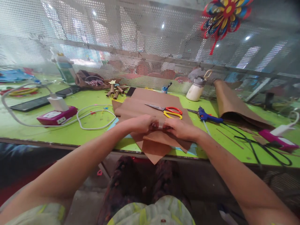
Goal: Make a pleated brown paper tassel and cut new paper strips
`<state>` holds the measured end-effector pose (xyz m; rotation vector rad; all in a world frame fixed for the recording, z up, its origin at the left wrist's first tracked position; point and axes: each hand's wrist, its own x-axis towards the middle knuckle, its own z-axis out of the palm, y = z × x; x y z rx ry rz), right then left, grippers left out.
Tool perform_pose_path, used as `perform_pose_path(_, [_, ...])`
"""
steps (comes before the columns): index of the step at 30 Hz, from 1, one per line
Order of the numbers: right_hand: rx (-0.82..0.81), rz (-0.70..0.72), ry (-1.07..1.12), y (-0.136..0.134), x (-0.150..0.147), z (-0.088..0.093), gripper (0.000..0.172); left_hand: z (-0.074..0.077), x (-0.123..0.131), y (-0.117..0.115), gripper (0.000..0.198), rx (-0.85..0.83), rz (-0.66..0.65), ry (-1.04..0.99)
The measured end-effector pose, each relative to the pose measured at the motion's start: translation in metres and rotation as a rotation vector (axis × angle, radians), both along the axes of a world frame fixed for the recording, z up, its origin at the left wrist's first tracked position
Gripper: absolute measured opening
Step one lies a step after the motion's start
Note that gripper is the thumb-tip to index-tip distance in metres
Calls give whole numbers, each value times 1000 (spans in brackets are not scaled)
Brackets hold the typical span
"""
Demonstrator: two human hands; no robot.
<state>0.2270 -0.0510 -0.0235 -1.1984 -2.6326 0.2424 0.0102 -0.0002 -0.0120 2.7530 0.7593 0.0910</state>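
Observation:
My left hand (pixel 145 123) and my right hand (pixel 178 127) face each other low over a pile of brown paper (pixel 138 103) near the table's front edge. Both hands are closed, their fingertips pinching a narrow rolled or folded edge of brown paper (pixel 160 127) between them. Exactly how far it is rolled is hidden by the fingers. Below it, a pointed corner of brown paper (pixel 156 151) hangs over the edge. Just beyond my hands lie scissors (pixel 172 112) with one red and one yellow handle loop, blades pointing left.
A blue glue gun (pixel 208 116) with a black cord lies to the right, before a large folded brown sheet (pixel 236 106). A cream bottle (pixel 195 89) stands behind. Leftward are a magenta power socket (pixel 57 115), a white cable (pixel 93 128) and several small paper rolls (pixel 115 92).

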Motion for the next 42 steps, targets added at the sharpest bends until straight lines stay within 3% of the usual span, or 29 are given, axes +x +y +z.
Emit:
perform_pose_path(4, [-44, -32, -41, -2, 6, 2, 13, 3, -1, 0, 28, 30, -12, 48])
perform_pose_path(9, [-3, -19, -133, -6, 4, 7, 13, 7, -2, -10, 17, 174, -87, 15])
perform_pose_path(23, [355, -13, -307, -27, 1, -6, 12, 1, -1, -12, 18, 364, -154, -5])
perform_pose_path(28, [443, -75, -318, -33, -3, -12, 19, 12, -2, -15, 15, 158, -90, -37])
perform_pose_path(34, [477, -76, -126, -33, -5, 0, 26, 18, -9, -4, 43, -78, -54, -176])
perform_pose_path(38, [537, -24, 36, -28, -13, 19, 30, 20, -18, 2, 39, -432, -87, -356])
perform_pose_path(42, [535, -35, 182, -13, -20, 22, 32, 15, -19, 2, 38, -788, 13, -508])
